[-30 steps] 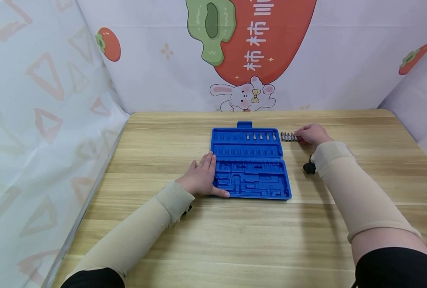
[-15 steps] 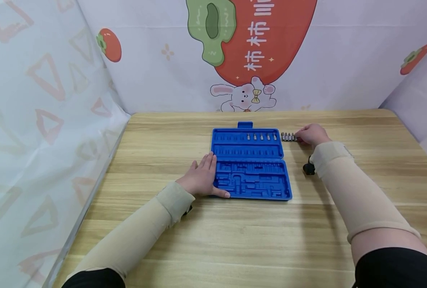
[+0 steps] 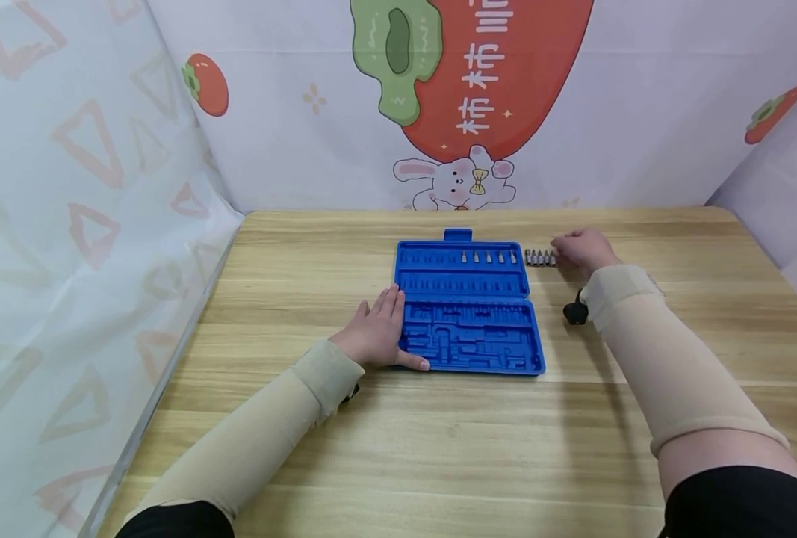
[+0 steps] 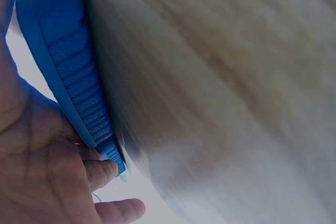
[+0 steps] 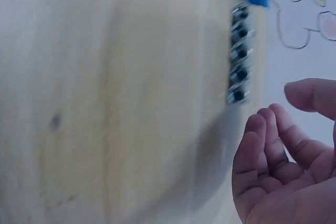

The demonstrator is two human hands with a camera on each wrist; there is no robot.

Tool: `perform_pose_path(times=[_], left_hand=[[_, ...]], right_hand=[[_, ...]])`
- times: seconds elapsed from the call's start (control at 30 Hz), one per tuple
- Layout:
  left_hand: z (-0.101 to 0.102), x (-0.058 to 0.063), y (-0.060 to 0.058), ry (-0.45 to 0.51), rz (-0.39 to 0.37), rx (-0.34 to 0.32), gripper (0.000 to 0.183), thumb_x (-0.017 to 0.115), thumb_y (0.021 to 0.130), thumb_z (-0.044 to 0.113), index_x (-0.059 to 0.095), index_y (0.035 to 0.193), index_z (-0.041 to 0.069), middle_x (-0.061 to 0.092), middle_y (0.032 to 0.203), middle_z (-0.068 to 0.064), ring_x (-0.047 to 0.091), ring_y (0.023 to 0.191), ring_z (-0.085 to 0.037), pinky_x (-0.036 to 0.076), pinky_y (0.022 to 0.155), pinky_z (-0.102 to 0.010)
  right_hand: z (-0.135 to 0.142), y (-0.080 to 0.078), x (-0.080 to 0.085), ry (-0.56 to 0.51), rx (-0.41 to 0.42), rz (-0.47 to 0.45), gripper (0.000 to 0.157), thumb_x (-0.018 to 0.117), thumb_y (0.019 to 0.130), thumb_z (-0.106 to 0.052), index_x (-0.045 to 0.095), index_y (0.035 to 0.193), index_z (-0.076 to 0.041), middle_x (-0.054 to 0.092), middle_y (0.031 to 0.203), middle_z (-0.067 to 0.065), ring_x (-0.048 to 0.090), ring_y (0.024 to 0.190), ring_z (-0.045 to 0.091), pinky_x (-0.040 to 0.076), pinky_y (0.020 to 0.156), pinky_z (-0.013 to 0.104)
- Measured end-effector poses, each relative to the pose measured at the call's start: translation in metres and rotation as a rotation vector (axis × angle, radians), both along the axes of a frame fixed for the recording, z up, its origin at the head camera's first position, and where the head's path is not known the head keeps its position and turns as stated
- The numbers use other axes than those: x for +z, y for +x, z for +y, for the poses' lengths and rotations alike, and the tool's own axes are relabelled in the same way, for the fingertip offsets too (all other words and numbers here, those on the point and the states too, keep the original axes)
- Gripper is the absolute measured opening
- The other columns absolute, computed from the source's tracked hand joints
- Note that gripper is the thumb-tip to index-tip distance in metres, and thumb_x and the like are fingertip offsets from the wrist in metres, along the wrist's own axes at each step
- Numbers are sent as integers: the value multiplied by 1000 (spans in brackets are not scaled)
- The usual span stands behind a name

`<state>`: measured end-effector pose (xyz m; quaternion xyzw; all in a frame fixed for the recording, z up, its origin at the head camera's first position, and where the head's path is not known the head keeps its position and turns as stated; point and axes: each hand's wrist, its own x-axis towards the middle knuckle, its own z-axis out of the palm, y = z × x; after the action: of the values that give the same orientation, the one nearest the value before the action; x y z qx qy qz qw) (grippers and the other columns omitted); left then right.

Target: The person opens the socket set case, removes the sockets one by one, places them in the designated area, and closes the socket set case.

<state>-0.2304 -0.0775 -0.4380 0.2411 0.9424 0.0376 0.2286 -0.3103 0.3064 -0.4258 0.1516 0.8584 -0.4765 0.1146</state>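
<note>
A blue plastic tool case (image 3: 468, 299) lies unfolded on the table, with several small metal bits (image 3: 488, 257) in the upper row of its far half. My left hand (image 3: 374, 332) rests along the case's left side, fingers extended and thumb over the near edge; the left wrist view shows its palm beside the case wall (image 4: 68, 56). Just right of the far half is a row of small metal pieces (image 3: 540, 258), possibly bits or sockets. Beside this row's right end is my right hand (image 5: 289, 166), its thumb apart from the bent fingers and nothing between them.
A wooden table (image 3: 465, 441) carries everything. Behind it hangs a white printed cloth (image 3: 290, 142), and another patterned cloth (image 3: 89, 224) runs along the left side. The case's latch tab (image 3: 458, 235) points toward the back. A black wrist camera (image 3: 576, 312) hangs under the right wrist.
My right hand's fingertips have come up slightly off the right end of the row of metal pieces, which now shows more fully. My left hand and the case have stayed put.
</note>
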Motion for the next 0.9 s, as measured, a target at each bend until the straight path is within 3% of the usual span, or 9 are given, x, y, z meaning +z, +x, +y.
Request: perform_pose_path(times=[0.13, 0.27, 0.37, 0.63, 0.9], left_hand=[[-1, 0, 0, -1, -1, 2, 135, 65, 79, 83, -1, 164, 1, -7, 172, -16, -3, 158, -32, 7, 123, -57], [-2, 0, 0, -1, 0, 4, 135, 65, 79, 82, -1, 164, 1, -6, 172, -16, -3, 158, -32, 7, 123, -57], [-2, 0, 0, 1, 0, 0, 135, 65, 79, 83, -1, 164, 1, -6, 172, -16, -3, 158, -32, 7, 123, -58], [-1, 0, 0, -7, 5, -5, 135, 64, 79, 83, -1, 164, 1, -7, 172, -16, -4, 158, -31, 8, 123, -58], [0, 0, 0, -9, 16, -1, 136, 64, 78, 84, 1, 164, 0, -6, 172, -16, -3, 158, -31, 9, 123, -58]], right_hand=[[-14, -3, 10, -169, 77, 37, 55, 48, 111, -22, 35, 154, 10, 43, 151, 28, 52, 131, 32, 42, 113, 40], [-33, -6, 16, -313, 157, 53, 59, 49, 111, -15, 25, 158, 11, 29, 161, 30, 35, 147, 39, 34, 118, 42], [-47, -8, 17, -338, 173, 45, 59, 51, 110, -15, 27, 157, 10, 31, 160, 29, 36, 147, 40, 32, 118, 45], [-85, -14, 16, -279, 217, -10, 52, 55, 109, -16, 40, 153, 5, 45, 151, 24, 45, 138, 40, 34, 117, 49], [-116, -18, 13, -263, 263, -37, 45, 57, 108, -13, 47, 146, 8, 52, 141, 24, 55, 128, 36, 42, 113, 44]])
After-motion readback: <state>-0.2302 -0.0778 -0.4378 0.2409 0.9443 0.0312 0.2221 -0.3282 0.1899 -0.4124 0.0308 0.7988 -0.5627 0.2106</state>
